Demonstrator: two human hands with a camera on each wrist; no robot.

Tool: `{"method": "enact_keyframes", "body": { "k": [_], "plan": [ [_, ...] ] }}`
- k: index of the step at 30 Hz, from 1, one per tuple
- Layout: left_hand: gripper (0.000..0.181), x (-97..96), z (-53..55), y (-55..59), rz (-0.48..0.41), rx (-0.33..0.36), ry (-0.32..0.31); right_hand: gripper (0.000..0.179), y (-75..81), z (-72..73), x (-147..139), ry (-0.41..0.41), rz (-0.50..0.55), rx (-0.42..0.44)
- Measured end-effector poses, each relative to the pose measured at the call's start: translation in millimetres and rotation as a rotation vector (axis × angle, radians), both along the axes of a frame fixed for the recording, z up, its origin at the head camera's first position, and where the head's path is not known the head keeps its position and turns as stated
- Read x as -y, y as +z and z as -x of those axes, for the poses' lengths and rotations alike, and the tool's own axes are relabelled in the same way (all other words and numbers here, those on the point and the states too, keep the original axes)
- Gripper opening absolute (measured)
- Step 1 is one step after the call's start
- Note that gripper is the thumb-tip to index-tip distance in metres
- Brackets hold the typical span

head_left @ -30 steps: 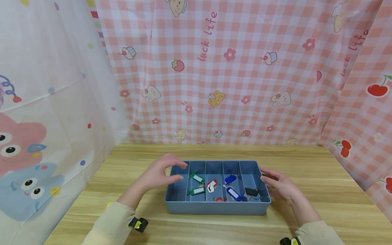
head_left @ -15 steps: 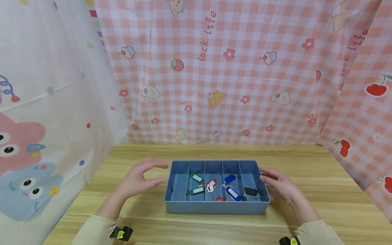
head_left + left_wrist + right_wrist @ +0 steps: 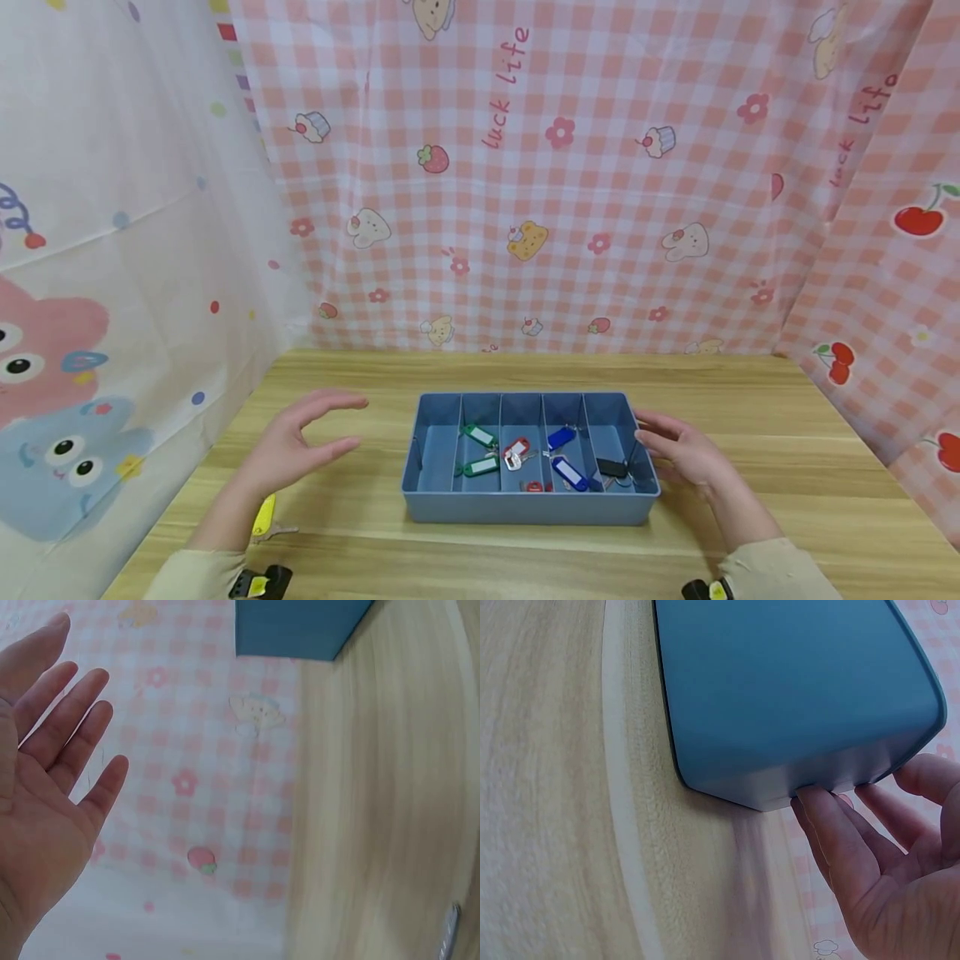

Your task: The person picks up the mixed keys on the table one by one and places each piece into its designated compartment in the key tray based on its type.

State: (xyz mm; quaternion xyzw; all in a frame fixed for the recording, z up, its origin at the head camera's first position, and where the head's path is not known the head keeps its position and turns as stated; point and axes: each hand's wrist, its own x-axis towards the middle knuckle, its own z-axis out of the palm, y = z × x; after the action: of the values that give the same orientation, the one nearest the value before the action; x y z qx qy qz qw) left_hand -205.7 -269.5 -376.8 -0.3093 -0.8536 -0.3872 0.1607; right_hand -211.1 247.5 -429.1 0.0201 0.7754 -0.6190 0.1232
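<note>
A blue compartment tray stands on the table, holding keys with coloured tags. Green key tags, a red key tag, blue key tags and a black key tag lie in separate compartments. My left hand is left of the tray, thumb and fingers spread apart, with nothing in it. Partly behind its wrist lies a key with a yellow tag. My right hand touches the tray's right end; the right wrist view shows nearly straight fingers against the end wall.
The wooden table reaches back to a pink checked cloth. A white cartoon-print cloth hangs at the left. Thin dividers split the tray into several compartments.
My left hand has moved left, from over the tray's left end to well away from it. The yellow-tagged key has come into fuller view. My right hand stays at the tray.
</note>
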Motion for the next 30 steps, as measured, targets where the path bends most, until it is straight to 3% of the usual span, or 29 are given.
{"method": "enact_keyframes", "body": {
  "k": [10,20,30],
  "plan": [
    [0.049,25.5,-12.6,-9.0,-0.057,0.043,0.052,0.06,0.1,0.3,0.6,-0.006,0.014,0.006],
    [0.049,50.3,-23.5,-23.1,-0.053,0.086,0.116,0.059,-0.1,1.0,0.9,-0.01,-0.004,0.007],
    [0.053,73.0,-30.2,-35.5,-0.037,0.064,0.119,0.058,-0.3,0.2,0.5,-0.01,-0.007,0.004]
  ]
}}
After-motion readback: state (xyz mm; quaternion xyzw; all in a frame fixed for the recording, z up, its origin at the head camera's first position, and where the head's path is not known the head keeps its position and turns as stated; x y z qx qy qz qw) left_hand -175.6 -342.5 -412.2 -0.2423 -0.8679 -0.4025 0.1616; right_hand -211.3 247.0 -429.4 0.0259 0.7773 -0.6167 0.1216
